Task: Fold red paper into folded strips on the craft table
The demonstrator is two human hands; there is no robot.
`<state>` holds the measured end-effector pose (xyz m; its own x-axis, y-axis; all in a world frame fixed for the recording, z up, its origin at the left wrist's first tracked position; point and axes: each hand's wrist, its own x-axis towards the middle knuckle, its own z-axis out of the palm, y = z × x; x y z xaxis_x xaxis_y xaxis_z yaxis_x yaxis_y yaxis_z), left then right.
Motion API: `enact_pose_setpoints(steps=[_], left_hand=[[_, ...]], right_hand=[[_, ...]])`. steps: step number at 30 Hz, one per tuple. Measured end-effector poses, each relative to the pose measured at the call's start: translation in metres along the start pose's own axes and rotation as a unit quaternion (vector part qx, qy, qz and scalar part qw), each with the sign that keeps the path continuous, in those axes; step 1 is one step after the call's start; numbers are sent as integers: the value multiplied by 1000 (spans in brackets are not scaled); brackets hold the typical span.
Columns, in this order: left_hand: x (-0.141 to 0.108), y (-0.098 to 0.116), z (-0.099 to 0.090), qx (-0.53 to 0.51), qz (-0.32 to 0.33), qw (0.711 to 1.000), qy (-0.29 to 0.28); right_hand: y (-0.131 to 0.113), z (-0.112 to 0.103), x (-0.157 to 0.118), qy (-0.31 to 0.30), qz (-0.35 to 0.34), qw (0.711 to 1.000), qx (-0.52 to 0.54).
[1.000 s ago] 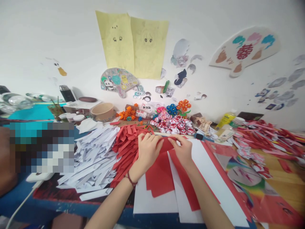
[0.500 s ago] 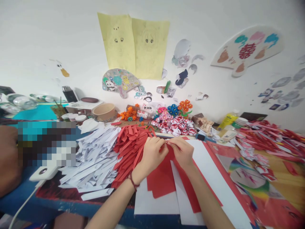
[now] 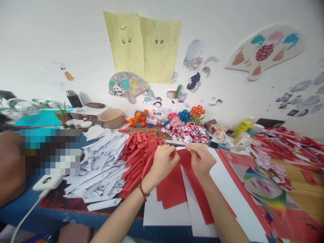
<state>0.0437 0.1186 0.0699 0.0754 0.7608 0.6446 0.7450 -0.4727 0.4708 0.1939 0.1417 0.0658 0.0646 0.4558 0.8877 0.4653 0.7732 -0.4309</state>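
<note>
A person's curled left hand [image 3: 164, 163] and pinching right hand [image 3: 204, 162] hold red paper [image 3: 185, 158] between them above white sheets [image 3: 167, 216]; light and thin, it likely creases easily and suits an edge grip. Folded red strips [image 3: 139, 155] crowd the left, while the white sheets offer low, flat room nearer the body.

Held piece: I observe a plain matte red paper [image 3: 185, 158], raised between my left hand [image 3: 165, 162] and my right hand [image 3: 202, 162], pinched near its upper edge; its surface slopes down toward me, and part is hidden by the fingers. Below: red sheets [image 3: 173, 189], flat, overlapping, lower edges offset, on white paper [image 3: 167, 214]. Left of these: folded red strips [image 3: 138, 158], heaped aslant, beside a loose pile of folded white strips [image 3: 101, 168].
</note>
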Motion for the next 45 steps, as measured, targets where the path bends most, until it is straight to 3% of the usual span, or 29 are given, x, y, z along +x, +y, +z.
enact_pose_setpoints(steps=[3, 6, 8, 10, 18, 23, 27, 31, 36, 41, 45], left_hand=[[0, -4, 1, 19, 7, 1000, -3], [2, -11, -1, 39, -8, 999, 5], [4, -15, -5, 26, -29, 999, 9], [6, -16, -9, -11, -44, 999, 15], [9, -6, -6, -169, -47, 984, 13], [11, -20, -8, -141, -84, 985, 58], [10, -24, -12, -151, -87, 985, 0], [8, -23, -11, -110, -65, 990, -56], [7, -24, -13, -77, -32, 994, -72], [7, -25, -15, -56, -15, 995, -82], [4, -21, -14, -47, -1, 997, -59]], right_hand=[[-1, -7, 6, 34, 29, 999, -13], [3, -16, 13, 118, 85, 989, -30], [9, -20, 17, 176, 124, 976, -22], [15, -21, 20, 189, 155, 970, 7], [17, 0, 12, 48, 274, 952, 127], [16, -3, 14, -108, 359, 899, 226], [18, -10, 16, -237, 359, 873, 231], [16, -14, 19, -317, 322, 867, 211], [7, -17, 23, -382, 279, 857, 207], [7, -13, 19, -395, 261, 858, 199], [13, -7, 16, -386, 259, 865, 186]])
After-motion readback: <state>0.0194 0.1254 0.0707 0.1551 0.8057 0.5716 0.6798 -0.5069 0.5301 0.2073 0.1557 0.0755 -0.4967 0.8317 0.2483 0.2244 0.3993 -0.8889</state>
